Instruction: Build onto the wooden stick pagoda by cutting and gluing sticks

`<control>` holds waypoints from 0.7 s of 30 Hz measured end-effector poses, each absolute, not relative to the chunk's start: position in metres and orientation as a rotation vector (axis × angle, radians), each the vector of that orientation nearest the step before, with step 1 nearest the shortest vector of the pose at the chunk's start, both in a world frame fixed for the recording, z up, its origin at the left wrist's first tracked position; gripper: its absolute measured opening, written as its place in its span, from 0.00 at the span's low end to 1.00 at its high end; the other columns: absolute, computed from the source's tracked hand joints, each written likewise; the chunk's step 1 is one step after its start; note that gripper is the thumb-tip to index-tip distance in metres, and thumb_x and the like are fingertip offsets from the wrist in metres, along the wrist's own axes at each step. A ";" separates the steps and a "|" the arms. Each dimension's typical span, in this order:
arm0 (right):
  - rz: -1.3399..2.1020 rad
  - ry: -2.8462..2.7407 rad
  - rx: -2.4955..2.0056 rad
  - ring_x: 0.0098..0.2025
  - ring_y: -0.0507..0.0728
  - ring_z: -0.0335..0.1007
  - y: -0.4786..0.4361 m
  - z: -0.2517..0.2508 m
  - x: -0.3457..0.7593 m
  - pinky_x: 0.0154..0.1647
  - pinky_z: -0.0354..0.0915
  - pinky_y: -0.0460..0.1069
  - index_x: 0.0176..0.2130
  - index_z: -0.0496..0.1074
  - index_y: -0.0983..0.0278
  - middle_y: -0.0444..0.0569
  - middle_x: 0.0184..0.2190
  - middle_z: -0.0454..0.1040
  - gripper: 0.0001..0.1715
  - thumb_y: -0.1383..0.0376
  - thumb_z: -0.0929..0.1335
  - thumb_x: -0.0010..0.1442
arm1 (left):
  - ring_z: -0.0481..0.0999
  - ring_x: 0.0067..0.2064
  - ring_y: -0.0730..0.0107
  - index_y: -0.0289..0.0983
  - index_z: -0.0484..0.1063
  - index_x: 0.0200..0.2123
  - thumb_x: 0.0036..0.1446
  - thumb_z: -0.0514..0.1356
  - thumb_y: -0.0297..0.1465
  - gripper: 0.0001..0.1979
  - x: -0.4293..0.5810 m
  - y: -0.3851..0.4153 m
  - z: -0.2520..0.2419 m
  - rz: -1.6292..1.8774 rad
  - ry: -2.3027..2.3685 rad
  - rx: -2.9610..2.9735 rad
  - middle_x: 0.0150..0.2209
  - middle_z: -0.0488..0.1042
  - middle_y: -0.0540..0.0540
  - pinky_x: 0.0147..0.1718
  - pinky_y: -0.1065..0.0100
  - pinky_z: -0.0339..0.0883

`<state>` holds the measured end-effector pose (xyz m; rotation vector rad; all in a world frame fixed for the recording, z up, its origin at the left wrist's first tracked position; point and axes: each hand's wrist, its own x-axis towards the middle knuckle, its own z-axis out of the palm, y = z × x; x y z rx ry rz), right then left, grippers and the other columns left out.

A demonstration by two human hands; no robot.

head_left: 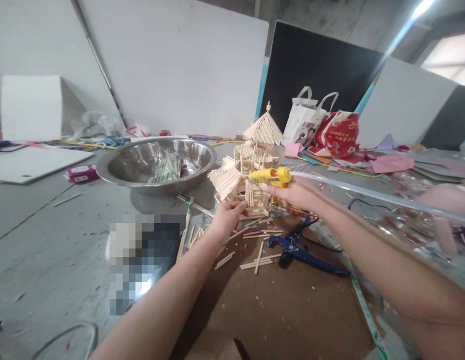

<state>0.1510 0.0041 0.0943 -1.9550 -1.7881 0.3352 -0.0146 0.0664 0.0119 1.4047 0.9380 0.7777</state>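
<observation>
A tiered pagoda model (263, 129) made of pale wooden sticks stands at the far end of a brown board (292, 305). My right hand (294, 192) is wrapped round a yellow hot glue gun (268, 176), its nozzle pointing left against the model's middle tier. A long clear glue stick (348, 186) runs out of the gun's back to the right. My left hand (232, 217) is closed at the model's lower front, thumb and fingers pinched by the upright sticks; what lies between them is hidden. Loose cut sticks (260, 257) lie scattered before the model.
Blue-handled cutters (307, 257) rest on the board at right. A steel basin (123, 175) holding bagged sticks (167, 167) stands left. A dark, partly blurred flat object (160, 250) lies beside my left forearm. Bags (337, 134), coloured paper and cords litter the floor behind and right.
</observation>
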 end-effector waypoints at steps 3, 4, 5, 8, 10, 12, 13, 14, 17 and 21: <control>0.369 -1.743 -1.975 0.13 0.49 0.57 0.002 0.094 0.154 0.17 0.54 0.46 0.21 0.68 0.64 0.42 0.09 0.62 0.20 0.51 0.61 0.49 | 0.52 0.09 0.86 0.31 0.69 0.21 0.44 0.56 0.39 0.15 -0.015 0.066 0.012 0.774 0.938 1.392 0.20 0.71 0.49 0.08 0.75 0.43; 0.383 -1.733 -1.978 0.14 0.49 0.58 0.002 0.094 0.154 0.18 0.55 0.47 0.21 0.68 0.64 0.42 0.09 0.62 0.21 0.50 0.61 0.49 | 0.52 0.09 0.86 0.31 0.69 0.21 0.44 0.56 0.39 0.15 -0.015 0.066 0.012 0.775 0.938 1.391 0.20 0.70 0.49 0.08 0.75 0.43; 0.395 -1.726 -1.984 0.14 0.49 0.58 0.001 0.095 0.154 0.18 0.55 0.47 0.21 0.68 0.64 0.43 0.10 0.63 0.21 0.50 0.61 0.49 | 0.52 0.09 0.86 0.32 0.69 0.21 0.44 0.55 0.40 0.15 -0.015 0.066 0.012 0.776 0.939 1.392 0.19 0.70 0.49 0.08 0.75 0.43; 0.402 -1.715 -2.027 0.15 0.49 0.59 0.000 0.097 0.152 0.18 0.55 0.46 0.22 0.68 0.64 0.43 0.10 0.63 0.22 0.49 0.61 0.49 | 0.52 0.09 0.85 0.32 0.69 0.21 0.43 0.55 0.40 0.15 -0.014 0.066 0.012 0.785 0.954 1.415 0.19 0.70 0.49 0.09 0.75 0.44; 0.392 -1.719 -2.061 0.14 0.49 0.58 -0.001 0.098 0.150 0.17 0.53 0.46 0.21 0.68 0.64 0.43 0.10 0.63 0.23 0.48 0.61 0.49 | 0.53 0.09 0.85 0.32 0.70 0.21 0.43 0.55 0.40 0.15 -0.014 0.066 0.011 0.791 0.972 1.453 0.19 0.70 0.49 0.09 0.75 0.44; 0.385 -1.725 -2.077 0.14 0.49 0.57 -0.002 0.099 0.149 0.16 0.52 0.46 0.21 0.68 0.64 0.43 0.09 0.62 0.24 0.48 0.60 0.49 | 0.53 0.10 0.84 0.32 0.70 0.21 0.43 0.55 0.40 0.15 -0.014 0.067 0.010 0.789 0.992 1.500 0.18 0.70 0.50 0.10 0.75 0.45; 0.385 -1.725 -2.079 0.13 0.49 0.57 -0.003 0.100 0.149 0.16 0.52 0.46 0.21 0.68 0.64 0.43 0.09 0.62 0.24 0.47 0.60 0.48 | 0.53 0.10 0.84 0.32 0.70 0.20 0.44 0.55 0.41 0.16 -0.014 0.068 0.009 0.785 1.001 1.521 0.17 0.69 0.50 0.10 0.75 0.45; 0.388 -1.723 -2.081 0.13 0.49 0.57 -0.005 0.100 0.148 0.16 0.51 0.46 0.21 0.69 0.64 0.43 0.08 0.62 0.24 0.47 0.60 0.48 | 0.53 0.10 0.84 0.33 0.70 0.20 0.44 0.54 0.41 0.16 -0.015 0.069 0.008 0.782 1.011 1.537 0.17 0.69 0.50 0.10 0.75 0.45; 0.405 -1.713 -2.105 0.12 0.48 0.55 -0.010 0.101 0.148 0.14 0.50 0.45 0.19 0.68 0.64 0.42 0.07 0.60 0.24 0.47 0.61 0.47 | 0.54 0.11 0.83 0.33 0.70 0.19 0.44 0.54 0.42 0.17 -0.015 0.070 0.006 0.775 1.022 1.579 0.15 0.68 0.50 0.11 0.75 0.45; 0.397 -1.725 -2.101 0.11 0.48 0.56 -0.014 0.100 0.149 0.14 0.52 0.46 0.14 0.64 0.63 0.42 0.07 0.61 0.26 0.46 0.61 0.47 | 0.54 0.11 0.83 0.33 0.69 0.19 0.44 0.53 0.42 0.18 -0.014 0.068 0.008 0.775 1.024 1.587 0.15 0.67 0.51 0.11 0.75 0.45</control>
